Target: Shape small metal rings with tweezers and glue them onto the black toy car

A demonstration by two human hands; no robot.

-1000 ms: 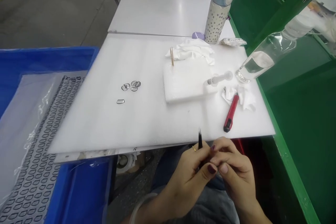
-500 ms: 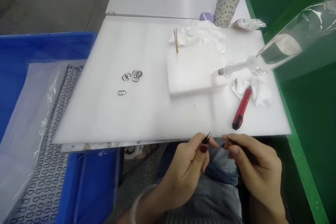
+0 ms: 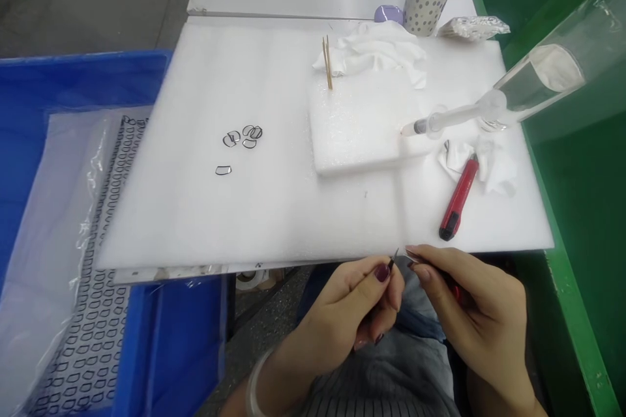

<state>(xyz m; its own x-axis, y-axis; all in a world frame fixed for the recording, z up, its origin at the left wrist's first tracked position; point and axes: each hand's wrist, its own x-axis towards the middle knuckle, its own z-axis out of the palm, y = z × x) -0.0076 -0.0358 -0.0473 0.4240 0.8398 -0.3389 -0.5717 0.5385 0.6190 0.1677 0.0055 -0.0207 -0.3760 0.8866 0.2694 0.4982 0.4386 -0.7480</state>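
My left hand (image 3: 357, 303) is closed around black fine-tipped tweezers (image 3: 394, 259), whose point sticks up past the thumb. Close by on the right, my right hand (image 3: 472, 303) pinches a small thin clear piece (image 3: 409, 257) between thumb and forefinger; its exact kind is too small to make out. Something red (image 3: 456, 291) shows within the right palm, mostly hidden by the fingers. Both hands are at the table's front edge, with the tweezer tip near the clear piece. Several small black-rimmed rings or lenses (image 3: 252, 135) lie on the white foam sheet (image 3: 274, 208), one apart from the cluster.
A red utility knife (image 3: 458, 199) lies at the right beside crumpled tissue (image 3: 499, 166). A foam block (image 3: 362, 124) holds toothpicks (image 3: 327, 65) and supports a syringe (image 3: 440, 120) by a clear cylinder (image 3: 552, 78). At the left, a blue bin (image 3: 161, 339) contains sheets of black-rimmed pieces.
The tweezers' tips, apart before, now appear together. My right hand has moved slightly left, toward them. The view has shifted a little.
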